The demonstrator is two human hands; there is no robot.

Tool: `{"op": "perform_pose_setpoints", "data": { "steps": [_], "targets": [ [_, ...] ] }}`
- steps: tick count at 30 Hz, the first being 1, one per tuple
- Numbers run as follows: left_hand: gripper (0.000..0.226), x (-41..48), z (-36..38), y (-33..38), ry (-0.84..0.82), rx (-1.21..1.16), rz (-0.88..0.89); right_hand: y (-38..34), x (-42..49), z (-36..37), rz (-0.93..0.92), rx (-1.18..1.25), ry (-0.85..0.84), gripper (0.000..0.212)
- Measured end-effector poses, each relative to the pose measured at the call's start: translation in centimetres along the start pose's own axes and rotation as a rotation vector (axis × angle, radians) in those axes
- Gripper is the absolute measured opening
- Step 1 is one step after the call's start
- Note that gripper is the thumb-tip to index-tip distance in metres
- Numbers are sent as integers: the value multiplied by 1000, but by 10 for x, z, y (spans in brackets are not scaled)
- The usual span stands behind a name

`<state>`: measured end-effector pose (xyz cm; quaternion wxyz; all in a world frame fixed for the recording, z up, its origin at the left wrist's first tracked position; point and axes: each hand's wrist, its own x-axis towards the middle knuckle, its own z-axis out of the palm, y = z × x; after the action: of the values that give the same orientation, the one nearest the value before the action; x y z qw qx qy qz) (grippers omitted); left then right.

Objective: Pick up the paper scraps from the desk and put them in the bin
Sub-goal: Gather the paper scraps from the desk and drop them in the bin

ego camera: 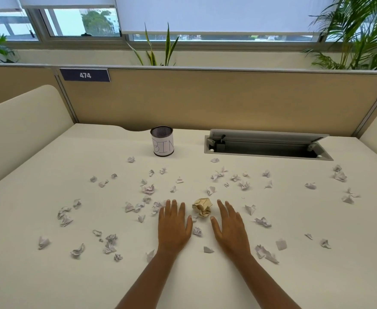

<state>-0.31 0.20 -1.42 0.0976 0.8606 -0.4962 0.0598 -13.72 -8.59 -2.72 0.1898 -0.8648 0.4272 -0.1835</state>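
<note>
Several small white crumpled paper scraps (148,188) lie scattered across the cream desk (49,175). A larger beige crumpled ball (202,207) sits at the desk's middle. My left hand (174,224) lies flat, fingers straight, just left of the ball. My right hand (230,226) lies flat just right of it. Neither hand holds anything. One white scrap (197,231) rests between my hands. The bin (162,141), a small black mesh cup with a white label reading BIN, stands upright at the back centre of the desk.
An open cable hatch (267,146) with a raised grey lid is sunk into the desk at the back right. Beige partition panels (205,99) wall in the back and both sides. Plants stand behind the partition.
</note>
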Motion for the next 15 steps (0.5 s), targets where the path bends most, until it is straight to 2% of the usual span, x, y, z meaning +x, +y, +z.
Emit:
{"op": "perform_pose_setpoints", "data": {
  "steps": [4, 7, 11, 15],
  "targets": [
    [43, 14, -11, -5, 89, 8, 79, -20, 7, 2, -81, 161, 37, 59],
    [40, 30, -22, -17, 152, 10, 126, -32, 15, 6, -110, 164, 24, 59],
    [40, 54, -34, -45, 174, -29, 117, -39, 32, 12, -126, 80, -2, 40],
    [41, 76, -38, -83, 191, -8, 78, -54, 56, 10, -117, 139, 112, 23]
  ]
}}
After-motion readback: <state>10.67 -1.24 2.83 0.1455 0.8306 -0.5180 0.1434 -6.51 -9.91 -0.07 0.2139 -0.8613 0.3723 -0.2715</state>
